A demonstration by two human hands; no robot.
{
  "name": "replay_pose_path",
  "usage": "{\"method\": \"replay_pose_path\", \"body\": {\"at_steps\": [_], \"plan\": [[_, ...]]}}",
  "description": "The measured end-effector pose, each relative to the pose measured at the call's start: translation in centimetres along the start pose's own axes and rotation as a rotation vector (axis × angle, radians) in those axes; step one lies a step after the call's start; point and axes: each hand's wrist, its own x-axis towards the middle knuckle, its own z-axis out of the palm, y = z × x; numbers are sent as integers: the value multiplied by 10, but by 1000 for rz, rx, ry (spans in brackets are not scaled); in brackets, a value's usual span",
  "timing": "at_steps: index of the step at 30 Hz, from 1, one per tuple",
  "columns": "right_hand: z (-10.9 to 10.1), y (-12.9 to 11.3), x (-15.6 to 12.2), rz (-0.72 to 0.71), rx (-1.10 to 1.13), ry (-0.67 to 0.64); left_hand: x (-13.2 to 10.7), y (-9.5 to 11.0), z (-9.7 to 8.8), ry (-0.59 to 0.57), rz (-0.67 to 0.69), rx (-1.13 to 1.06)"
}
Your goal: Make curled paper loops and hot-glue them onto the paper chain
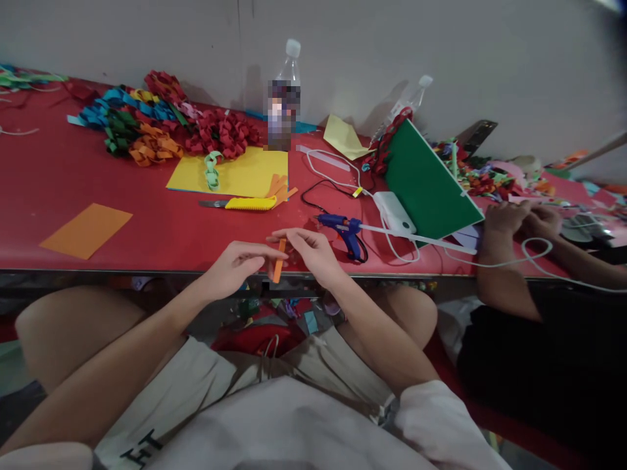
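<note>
Over the front edge of the red table, my left hand [238,269] and my right hand [312,253] come together around a narrow orange paper strip [279,262]. Fingers of my left hand close on the strip from the left, one lying across it. At its upper end, my right hand pinches it with bent fingers, partly hiding one another. Just right of my hands lies a blue glue gun [345,230] with a long white glue stick in its back. Behind them rest a yellow-handled craft knife [249,203] and several loose orange strips [280,188].
Yellow paper [189,173] carries a light green paper chain [212,171]. Bunched paper chains [151,124] and a bottle [292,68] stand behind. An orange sheet [88,230] lies left. A green board [424,179] leans near a white power strip [393,212]; a co-worker's hands [519,219] are at right.
</note>
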Motion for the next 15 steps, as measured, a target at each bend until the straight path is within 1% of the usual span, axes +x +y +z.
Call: {"method": "replay_pose_path", "body": {"at_steps": [1, 3, 5, 8, 11, 13, 15], "plan": [[1, -1, 0, -35, 14, 21, 0, 0, 2, 34, -26, 26], [5, -2, -1, -92, 23, 66, 1, -2, 7, 155, -79, 54], [9, -1, -1, -117, 37, 100, 3, -5, 10, 235, -110, 55], [12, 3, 1, -115, 46, 109, 6, -6, 5, 273, -96, 113], [12, 8, 3, -87, 6, 104, 6, -2, -10, 323, -57, 256], [11, 10, 4, -96, -71, 122, 4, 1, -18, 317, -26, 354], [10, 10, 3, -130, -182, 136, 2, 3, -21, 289, 12, 422]]}}
